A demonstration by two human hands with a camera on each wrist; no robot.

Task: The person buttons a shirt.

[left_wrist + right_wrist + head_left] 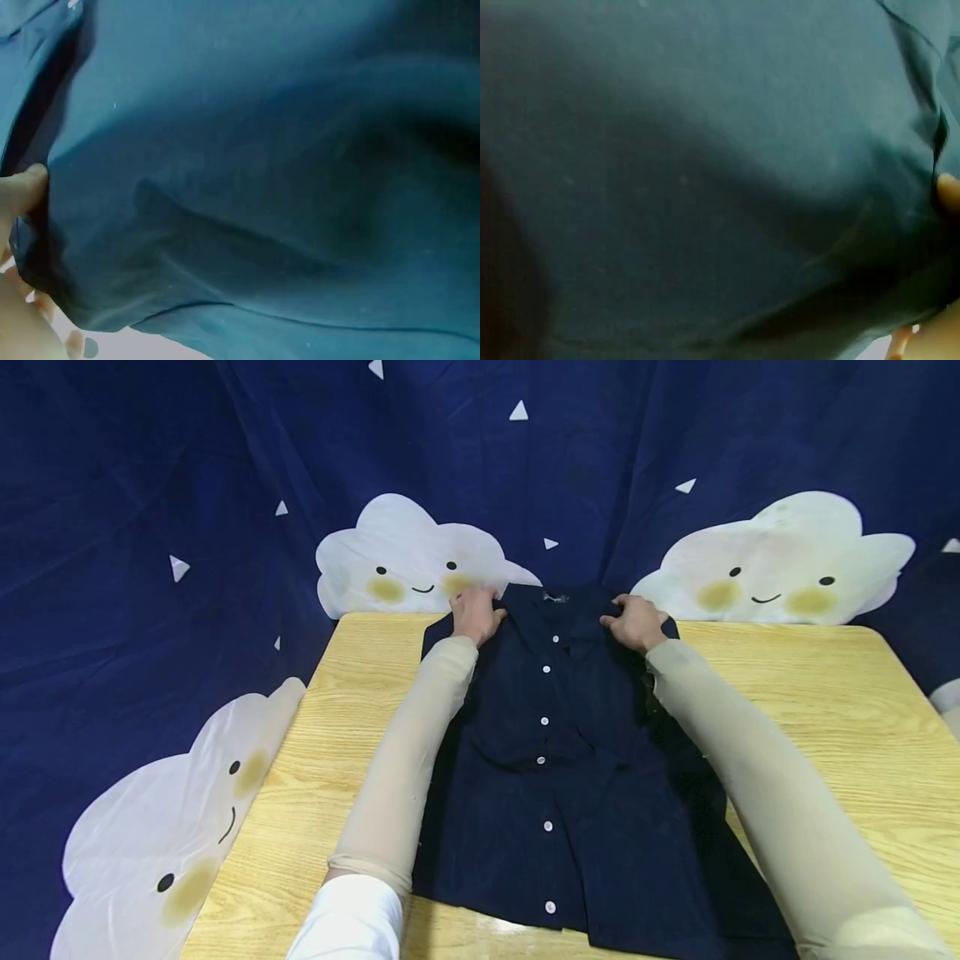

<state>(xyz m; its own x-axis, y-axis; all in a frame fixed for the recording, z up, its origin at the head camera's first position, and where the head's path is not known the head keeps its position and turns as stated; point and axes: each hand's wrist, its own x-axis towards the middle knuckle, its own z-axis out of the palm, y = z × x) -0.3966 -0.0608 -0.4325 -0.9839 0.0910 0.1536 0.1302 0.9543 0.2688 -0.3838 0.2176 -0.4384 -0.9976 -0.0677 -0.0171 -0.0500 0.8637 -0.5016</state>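
A dark navy button-up shirt [510, 827] lies front up on the table, its collar toward the far edge and a row of white buttons down the middle. At the shoulder left of the collar, my left hand [477, 613] pinches the fabric between thumb and fingers. My right hand [636, 622] grips the opposite shoulder in the same way. In the left wrist view the thumb [28, 187] presses on the cloth, with fingers behind it. Only a thumb tip [949, 193] and a bit of finger show beside the shirt in the right wrist view.
A light wood-grain table [832, 718] extends on both sides of the shirt. Behind it and at the left hangs a dark blue curtain [465, 443] with white triangles and smiling clouds. My forearms, in beige sleeves, reach over the shirt's sides.
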